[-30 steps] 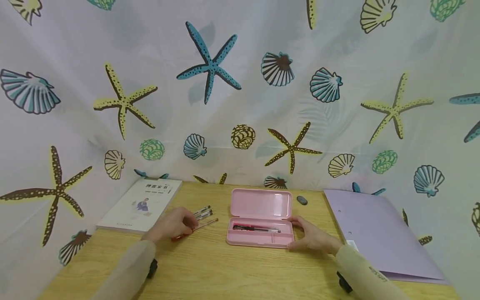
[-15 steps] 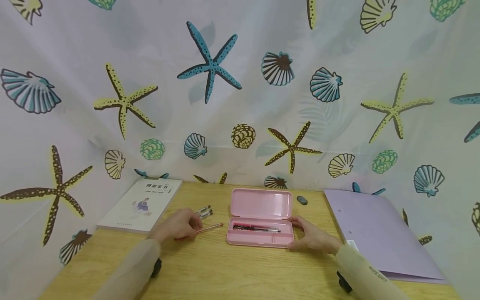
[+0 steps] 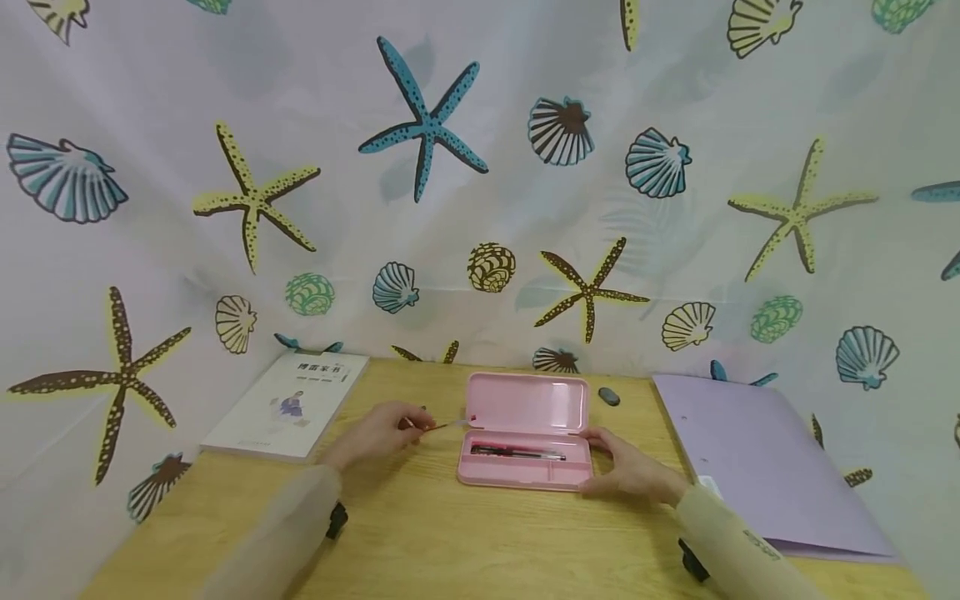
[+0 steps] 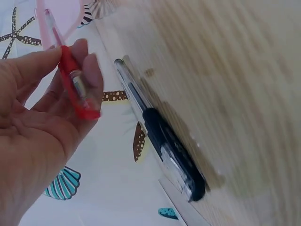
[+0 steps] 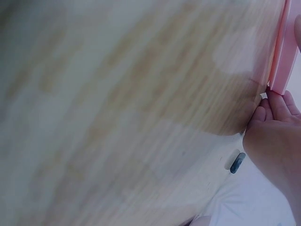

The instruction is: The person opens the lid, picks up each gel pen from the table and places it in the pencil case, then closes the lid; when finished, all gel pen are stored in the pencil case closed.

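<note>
My left hand [image 3: 384, 435] pinches a red pen [image 4: 71, 77] between thumb and fingers. In the head view the pen's clear end points toward a pink pencil case [image 3: 491, 480], whose lid stands open at the back. A black pen [image 3: 517, 452] lies in the case's long compartment, with some red beside it. My right hand [image 3: 630, 468] grips the case's right end, thumb at the near corner and fingers at the far one. On the table below my left hand, a dark-gripped pen [image 4: 164, 146] shows in the left wrist view; in the head view the hand mostly hides it.
A white book [image 3: 288, 407] lies at the back left. On the right is a purple folder [image 3: 765, 458]. A small dark grey oval object [image 3: 609, 397] sits behind the case. Patterned cloth [image 3: 480, 192] hangs at the wooden table's [image 3: 480, 542] back and sides.
My left hand has lifted the red pen from the table and carried it right, toward the case. The right hand keeps its hold on the case. The head view has shifted slightly.
</note>
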### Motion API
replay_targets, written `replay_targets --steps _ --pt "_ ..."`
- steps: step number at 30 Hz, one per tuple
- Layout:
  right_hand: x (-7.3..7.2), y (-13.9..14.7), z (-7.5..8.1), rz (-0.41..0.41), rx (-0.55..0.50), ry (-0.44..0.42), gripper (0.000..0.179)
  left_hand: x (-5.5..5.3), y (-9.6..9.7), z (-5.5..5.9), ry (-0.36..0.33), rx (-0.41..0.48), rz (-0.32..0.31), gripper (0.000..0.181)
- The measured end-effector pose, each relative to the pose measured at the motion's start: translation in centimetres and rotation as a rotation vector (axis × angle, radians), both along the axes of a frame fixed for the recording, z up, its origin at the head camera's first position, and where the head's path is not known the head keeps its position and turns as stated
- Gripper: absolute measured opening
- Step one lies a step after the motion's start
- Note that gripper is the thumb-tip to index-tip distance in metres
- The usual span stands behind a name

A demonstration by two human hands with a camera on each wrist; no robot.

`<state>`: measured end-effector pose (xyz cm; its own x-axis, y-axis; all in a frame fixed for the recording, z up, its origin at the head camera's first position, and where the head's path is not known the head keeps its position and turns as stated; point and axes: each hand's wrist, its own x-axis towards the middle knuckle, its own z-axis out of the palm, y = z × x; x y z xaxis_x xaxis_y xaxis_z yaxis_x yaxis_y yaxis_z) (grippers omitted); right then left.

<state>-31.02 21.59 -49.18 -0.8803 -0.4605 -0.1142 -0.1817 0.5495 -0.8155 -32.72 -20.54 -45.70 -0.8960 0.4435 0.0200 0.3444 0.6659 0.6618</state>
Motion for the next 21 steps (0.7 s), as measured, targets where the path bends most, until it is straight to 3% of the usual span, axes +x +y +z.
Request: replay_targets --steps 4,9,15,21 --pt "0.1 0.3 0.0 0.003 -0.009 -0.001 0.083 -0.4 1.2 -0.2 0.041 0.032 -0.05 0.028" --pt "0.1 0.3 0.1 0.01 -0.011 -0.004 0.083 -0.8 2.3 -0.3 0.043 0.049 -0.073 0.034" --pt "-0.1 0.4 0.3 0.022 -0.026 -0.01 0.083 -1.0 3.5 0.3 0.004 0.064 -0.043 0.03" --pt "-0.2 0.4 0.3 0.019 -0.026 -0.017 0.084 -0.9 5.0 0.8 0.088 0.068 -0.038 0.027"
